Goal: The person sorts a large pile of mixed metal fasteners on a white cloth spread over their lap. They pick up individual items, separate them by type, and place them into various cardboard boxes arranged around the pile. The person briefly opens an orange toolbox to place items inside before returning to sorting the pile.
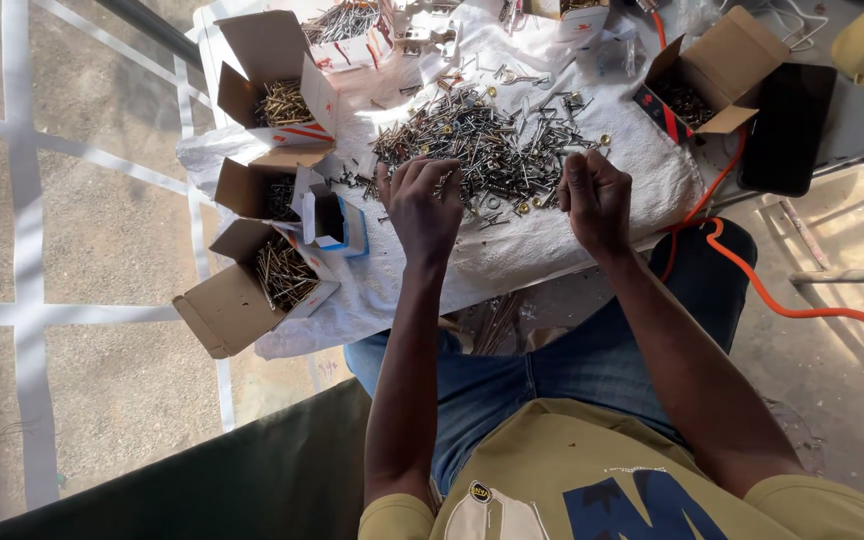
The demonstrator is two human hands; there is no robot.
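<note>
A heap of mixed screws (487, 145) lies spread on a white cloth (642, 150) over a low table. My left hand (420, 205) hovers at the near left edge of the heap, fingers curled over several screws, which seem gathered in its palm. My right hand (595, 197) sits at the heap's near right edge with fingers pinched together; what they pinch is hidden. Open cardboard boxes of sorted screws stand to the left: one with brass screws (282, 100), one dark (264, 190), one with long screws (282, 272).
A small blue and white box (337, 222) stands beside my left hand. Another open box (704, 85) sits at the right, next to a black phone (787, 125). An orange cable (752, 290) runs off the table past my knee. More boxes line the far edge.
</note>
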